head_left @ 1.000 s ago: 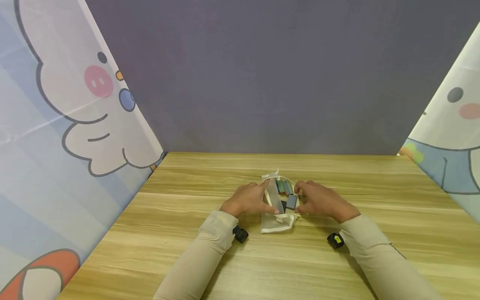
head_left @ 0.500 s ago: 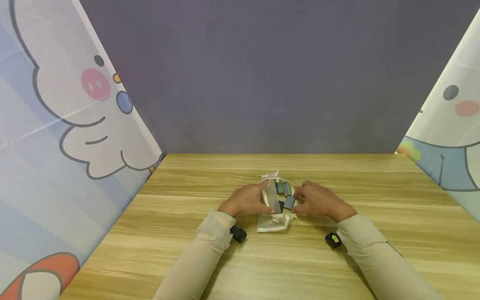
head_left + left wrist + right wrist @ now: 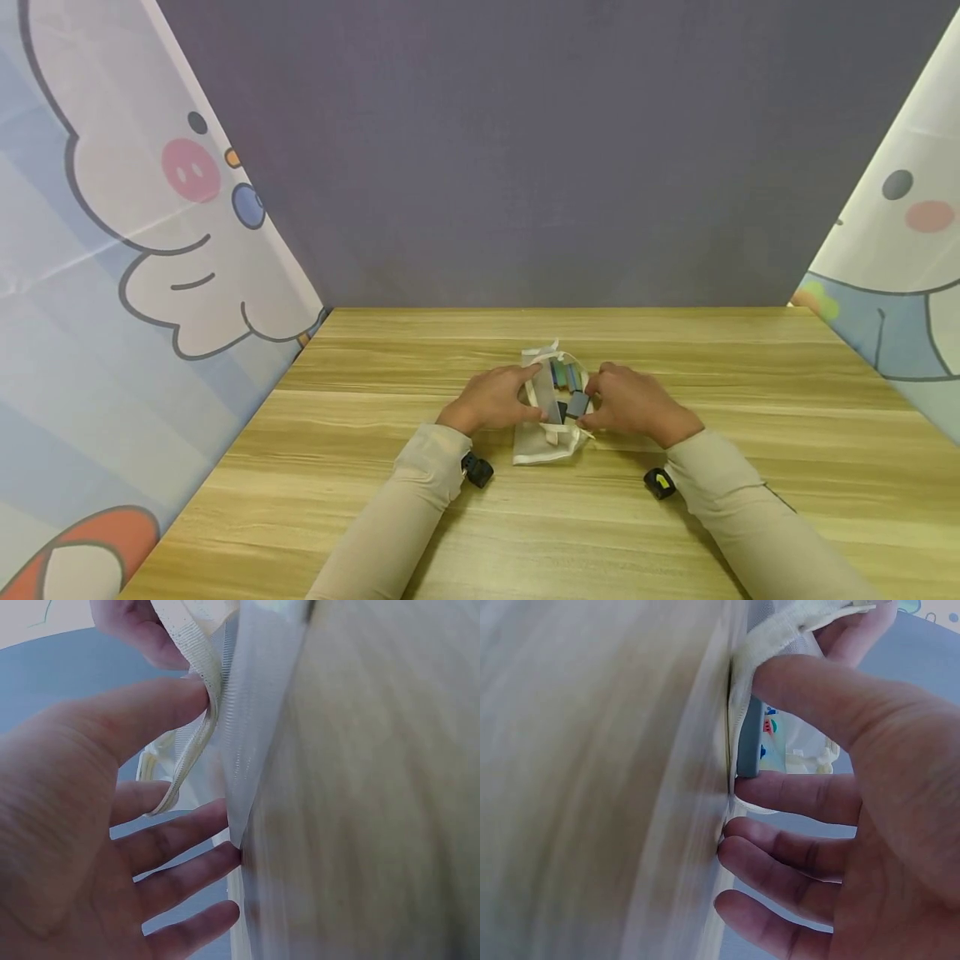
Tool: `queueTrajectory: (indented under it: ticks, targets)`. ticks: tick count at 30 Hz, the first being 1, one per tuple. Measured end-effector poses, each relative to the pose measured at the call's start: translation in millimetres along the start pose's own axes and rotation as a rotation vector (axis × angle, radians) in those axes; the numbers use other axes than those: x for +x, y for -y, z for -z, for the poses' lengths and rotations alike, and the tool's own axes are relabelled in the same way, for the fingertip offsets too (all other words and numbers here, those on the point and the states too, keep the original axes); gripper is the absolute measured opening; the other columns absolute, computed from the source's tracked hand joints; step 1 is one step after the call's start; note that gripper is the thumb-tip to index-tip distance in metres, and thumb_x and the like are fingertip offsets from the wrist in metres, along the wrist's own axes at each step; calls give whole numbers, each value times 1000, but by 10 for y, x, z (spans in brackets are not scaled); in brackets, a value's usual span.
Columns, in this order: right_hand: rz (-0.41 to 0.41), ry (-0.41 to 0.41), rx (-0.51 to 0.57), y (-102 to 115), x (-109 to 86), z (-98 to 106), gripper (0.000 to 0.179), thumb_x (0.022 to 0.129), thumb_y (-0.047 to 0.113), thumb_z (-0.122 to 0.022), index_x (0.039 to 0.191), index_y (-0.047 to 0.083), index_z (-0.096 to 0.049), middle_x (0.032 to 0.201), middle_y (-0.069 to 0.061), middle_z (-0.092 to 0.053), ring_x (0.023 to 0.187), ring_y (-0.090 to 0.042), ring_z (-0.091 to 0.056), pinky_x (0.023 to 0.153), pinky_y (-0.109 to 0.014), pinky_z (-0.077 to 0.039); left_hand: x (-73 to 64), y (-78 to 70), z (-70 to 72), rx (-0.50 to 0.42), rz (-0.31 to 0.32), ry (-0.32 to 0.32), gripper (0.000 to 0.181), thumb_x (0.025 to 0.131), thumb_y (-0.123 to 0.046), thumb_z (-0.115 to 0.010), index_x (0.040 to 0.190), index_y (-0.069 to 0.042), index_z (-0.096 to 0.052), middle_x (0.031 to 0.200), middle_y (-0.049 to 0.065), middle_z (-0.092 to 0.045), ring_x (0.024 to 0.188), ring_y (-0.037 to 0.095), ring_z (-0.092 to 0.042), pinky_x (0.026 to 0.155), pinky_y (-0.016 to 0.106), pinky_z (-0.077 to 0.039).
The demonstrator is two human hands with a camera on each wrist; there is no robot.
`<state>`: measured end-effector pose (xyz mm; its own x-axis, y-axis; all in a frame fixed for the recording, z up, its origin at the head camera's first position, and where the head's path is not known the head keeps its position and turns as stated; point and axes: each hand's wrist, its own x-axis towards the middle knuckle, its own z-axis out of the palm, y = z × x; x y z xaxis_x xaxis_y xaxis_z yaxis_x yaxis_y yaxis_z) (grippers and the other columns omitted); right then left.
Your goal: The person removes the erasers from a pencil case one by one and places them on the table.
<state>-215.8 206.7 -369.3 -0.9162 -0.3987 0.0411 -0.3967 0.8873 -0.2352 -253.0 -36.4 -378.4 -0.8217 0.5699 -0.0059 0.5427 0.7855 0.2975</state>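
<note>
A white mesh pouch [image 3: 534,448] lies on the table with its zippered mouth spread wide. Inside it sit a grey block [image 3: 577,405], a dark piece [image 3: 562,411] and green and blue pieces [image 3: 567,375]. My left hand [image 3: 495,400] holds the pouch's left edge, thumb and index finger at the cream zipper tape [image 3: 196,652]. On the opposite edge my right hand [image 3: 633,404] grips the tape [image 3: 761,656] between thumb and index finger, right beside the grey block. The other fingers of both hands extend along the table.
The wood-grain table [image 3: 480,525] spreads around the pouch. A dark grey panel [image 3: 525,158] stands behind it, with printed cartoon sheets [image 3: 247,275] at the left and right. Black wrist devices [image 3: 477,470] sit at both cuffs.
My right hand has shifted slightly left, closer to my left hand. The pouch has moved a little to the left, and its mouth stays spread between the hands.
</note>
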Motion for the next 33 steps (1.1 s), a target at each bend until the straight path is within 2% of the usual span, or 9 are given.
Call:
queueTrajectory:
  ticks: [7, 11, 15, 18, 20, 25, 27, 29, 33]
  targets:
    - [8, -2, 28, -5, -1, 1, 43, 81, 46, -81, 105, 10, -77, 93, 0, -60, 72, -13, -52, 61, -35, -46, 11, 16, -5, -45, -7, -33, 73, 93, -51, -60, 158, -28, -36, 147, 0, -53, 129, 23, -54, 99, 44, -46]
    - [8, 2, 34, -17, 1, 0, 46, 81, 47, -80, 107, 10, -76, 94, -1, -60, 74, -13, -52, 62, -35, -46, 11, 28, -4, -79, 5, -33, 72, 95, -52, -54, 159, -28, -32, 148, 0, -51, 127, 23, -55, 100, 44, -45]
    - [12, 1, 39, -31, 1, -2, 47, 81, 47, -80, 109, 9, -76, 95, -1, -60, 75, -14, -52, 63, -36, -46, 20, 34, -7, -109, 22, -27, 72, 94, -49, -51, 160, -27, -29, 143, 0, -57, 92, 18, -63, 92, 41, -47]
    - [24, -2, 41, -45, -1, -10, 47, 82, 47, -79, 108, 9, -76, 95, -1, -59, 74, -14, -51, 63, -35, -46, 27, 35, -6, -119, 27, -20, 73, 94, -48, -49, 160, -26, -28, 128, -1, -65, 66, 17, -52, 90, 43, -46]
    - [26, -3, 44, -56, -7, -10, 45, 81, 48, -79, 106, 10, -76, 93, 0, -59, 74, -13, -50, 63, -34, -45, 35, 28, -4, -115, 22, -22, 73, 93, -48, -49, 160, -26, -29, 112, -1, -69, 64, 16, -51, 96, 45, -44]
    - [40, -1, 60, -76, -15, 1, 43, 81, 50, -79, 102, 14, -76, 92, 2, -58, 74, -12, -49, 63, -34, -44, 38, 18, -4, -108, 13, -52, 72, 92, -49, -50, 158, -27, -33, 106, -3, -69, 79, 13, -57, 107, 49, -37]
    - [50, -4, 69, -84, -10, -5, 40, 81, 50, -79, 100, 15, -76, 91, 3, -58, 74, -12, -49, 62, -34, -44, 32, 23, -4, -114, 16, -52, 72, 92, -49, -50, 158, -28, -34, 98, -2, -69, 72, 13, -54, 101, 46, -41]
    - [53, -8, 81, -97, -4, -15, 36, 81, 50, -79, 97, 17, -76, 89, 3, -57, 74, -12, -48, 61, -33, -43, 24, 32, -3, -133, 19, -44, 71, 92, -48, -50, 159, -28, -33, 80, 0, -63, 60, 12, -48, 84, 41, -46]
    - [53, -17, 109, -117, 3, -27, 29, 81, 47, -78, 90, 20, -73, 85, 5, -54, 74, -12, -47, 61, -33, -41, 5, 52, 0, -187, 32, -20, 71, 93, -46, -50, 159, -29, -31, 61, -1, -47, 47, 11, -31, 56, 35, -36]
